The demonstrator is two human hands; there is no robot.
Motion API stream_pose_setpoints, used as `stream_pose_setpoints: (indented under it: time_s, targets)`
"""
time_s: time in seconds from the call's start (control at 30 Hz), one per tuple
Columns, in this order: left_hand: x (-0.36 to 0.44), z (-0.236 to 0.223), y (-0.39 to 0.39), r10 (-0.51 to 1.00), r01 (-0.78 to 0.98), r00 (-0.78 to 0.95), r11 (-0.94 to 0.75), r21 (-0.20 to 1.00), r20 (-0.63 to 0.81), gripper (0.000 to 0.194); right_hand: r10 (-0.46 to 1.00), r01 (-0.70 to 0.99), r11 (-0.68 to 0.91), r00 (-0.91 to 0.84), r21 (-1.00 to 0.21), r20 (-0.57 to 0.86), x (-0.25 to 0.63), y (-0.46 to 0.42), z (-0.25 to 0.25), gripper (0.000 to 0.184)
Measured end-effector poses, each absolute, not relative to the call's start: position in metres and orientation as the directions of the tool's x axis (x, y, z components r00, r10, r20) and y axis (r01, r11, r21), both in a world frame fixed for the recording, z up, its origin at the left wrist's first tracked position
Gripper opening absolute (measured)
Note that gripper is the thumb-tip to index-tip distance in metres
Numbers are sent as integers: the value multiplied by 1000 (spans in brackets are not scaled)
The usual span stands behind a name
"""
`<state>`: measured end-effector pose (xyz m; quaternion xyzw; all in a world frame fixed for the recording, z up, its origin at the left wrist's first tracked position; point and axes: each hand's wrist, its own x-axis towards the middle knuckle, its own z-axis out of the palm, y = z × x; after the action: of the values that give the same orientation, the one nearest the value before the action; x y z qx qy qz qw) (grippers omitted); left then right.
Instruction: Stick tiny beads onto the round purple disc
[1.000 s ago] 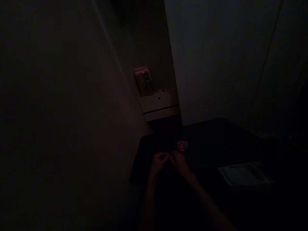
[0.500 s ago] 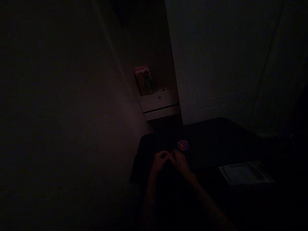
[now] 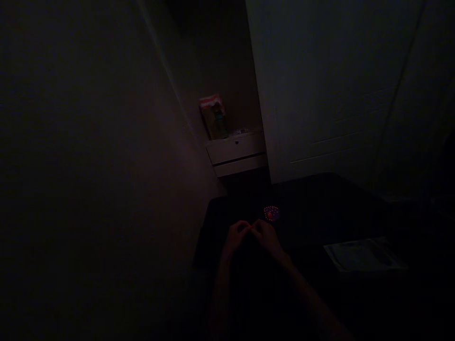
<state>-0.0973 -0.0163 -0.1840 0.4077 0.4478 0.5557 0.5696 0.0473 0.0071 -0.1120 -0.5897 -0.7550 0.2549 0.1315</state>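
The room is very dark. My left hand [image 3: 235,238] and my right hand [image 3: 267,238] meet fingertip to fingertip over a dark table [image 3: 320,208], both with fingers curled in a pinch. What sits between the fingers is too dark to make out. Just beyond my right hand lies a small round object with red and purple dots [image 3: 271,213].
A pale flat tray or sheet [image 3: 362,255] lies on the table at the right. Behind the table stands a white drawer unit [image 3: 237,154] with a pink-topped package [image 3: 212,116] on it. A wall runs along the left, a pale door at the right.
Both hands have stayed together at the same spot, with only slight finger movement. The picture has grown a little darker.
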Motion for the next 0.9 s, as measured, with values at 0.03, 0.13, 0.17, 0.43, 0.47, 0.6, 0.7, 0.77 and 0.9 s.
stream_pose_setpoints:
  time_s: [0.03,0.13,0.17,0.43,0.47,0.6,0.7,0.77,0.9]
  targets:
    - [-97,-186,-16,998,-272,-18,50,961,-57,26,958,825,162,-263,-541,-113,47,7,-113,19]
    - [-96,-190,-15,998,-282,-19,56,958,-63,22,957,825,155,-263,-544,-126,47,8,-116,19]
    - [-96,-191,-14,997,-280,-19,62,958,-70,21,956,821,165,-270,-547,-115,47,9,-118,18]
    - [-93,-203,-13,993,-286,-43,93,954,-109,20,957,807,188,-280,-560,-82,50,11,-138,13]
    - [-92,-204,-13,992,-296,-48,95,950,-114,21,955,799,206,-290,-565,-62,51,11,-139,14]
    - [-91,-203,-16,987,-320,-83,102,942,-135,26,949,765,269,-315,-586,24,52,9,-135,19]
    - [-92,-197,-17,990,-303,-77,90,949,-119,24,931,733,305,-365,-608,27,52,9,-128,20]
    - [-95,-192,-18,992,-282,-64,86,956,-108,20,918,740,322,-397,-590,3,51,8,-121,19]
    - [-99,-185,-17,992,-253,-66,89,963,-109,18,904,796,363,-427,-485,-24,45,4,-107,19]
